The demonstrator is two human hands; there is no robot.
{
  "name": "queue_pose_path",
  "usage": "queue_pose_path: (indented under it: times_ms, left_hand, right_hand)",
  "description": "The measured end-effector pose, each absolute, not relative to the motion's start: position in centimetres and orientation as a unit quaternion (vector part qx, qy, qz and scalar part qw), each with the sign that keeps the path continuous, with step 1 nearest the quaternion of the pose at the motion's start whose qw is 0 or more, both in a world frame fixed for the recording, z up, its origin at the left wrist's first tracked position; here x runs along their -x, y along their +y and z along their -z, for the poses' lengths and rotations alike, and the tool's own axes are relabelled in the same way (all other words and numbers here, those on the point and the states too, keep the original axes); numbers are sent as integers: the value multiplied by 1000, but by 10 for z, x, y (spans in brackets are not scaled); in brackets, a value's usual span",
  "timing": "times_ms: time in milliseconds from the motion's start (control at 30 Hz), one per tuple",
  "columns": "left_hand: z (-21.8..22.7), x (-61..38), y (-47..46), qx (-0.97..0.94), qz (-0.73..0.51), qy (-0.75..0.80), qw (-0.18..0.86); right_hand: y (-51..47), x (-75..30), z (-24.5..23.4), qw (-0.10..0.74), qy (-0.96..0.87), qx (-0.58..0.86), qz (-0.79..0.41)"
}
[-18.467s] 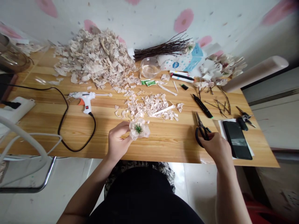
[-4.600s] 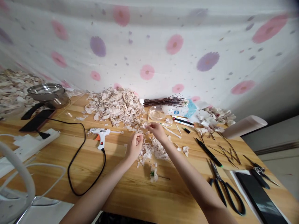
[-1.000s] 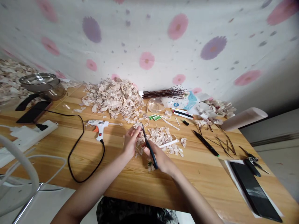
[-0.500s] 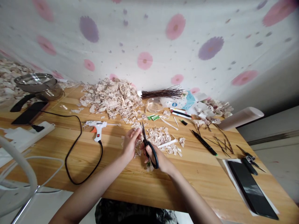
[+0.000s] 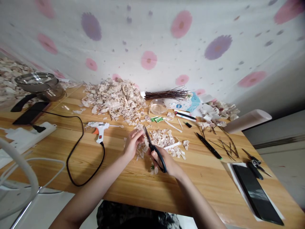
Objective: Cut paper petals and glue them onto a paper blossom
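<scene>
In my right hand [image 5: 164,160] is a pair of black-handled scissors [image 5: 150,140], its blades together and aimed up and away from me. Their tips come close to the fingers of my left hand [image 5: 133,143], which pinch a small pale petal-like flake [image 5: 141,128]. My left fingers partly cover that flake. Beneath and beyond both hands lies a scatter of pale dried petal pieces [image 5: 164,137]. A few more pieces, with a bit of green, sit under my right hand.
A white glue gun [image 5: 101,132] with a black cord lies left. Behind are a large petal heap [image 5: 116,98], dark twigs [image 5: 166,94] and a clear dish [image 5: 157,107]. Rightward lie a black marker [image 5: 208,145], branches with pale flowers [image 5: 212,116], pliers [image 5: 256,165] and a black tablet [image 5: 258,194].
My right hand has drawn the scissors slightly right and turned them, and their blades have come together. My left hand stays nearly in place, still pinching the flake.
</scene>
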State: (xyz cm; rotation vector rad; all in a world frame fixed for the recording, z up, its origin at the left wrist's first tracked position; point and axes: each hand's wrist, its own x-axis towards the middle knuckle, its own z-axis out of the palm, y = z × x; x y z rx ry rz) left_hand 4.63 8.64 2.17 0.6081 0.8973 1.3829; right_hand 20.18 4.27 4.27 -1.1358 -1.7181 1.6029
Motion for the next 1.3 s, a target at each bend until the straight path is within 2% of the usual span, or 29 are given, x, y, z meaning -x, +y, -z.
queue_pose_path:
  times_ms: [933, 1300]
  left_hand:
    - [-24, -36, 93, -345, -568, 412, 623]
    - [-26, -34, 91, -369, -544, 432, 617]
  right_hand:
    - [46, -213, -41, 246, -648, 420, -586]
    - [42, -223, -46, 207, -702, 390, -559]
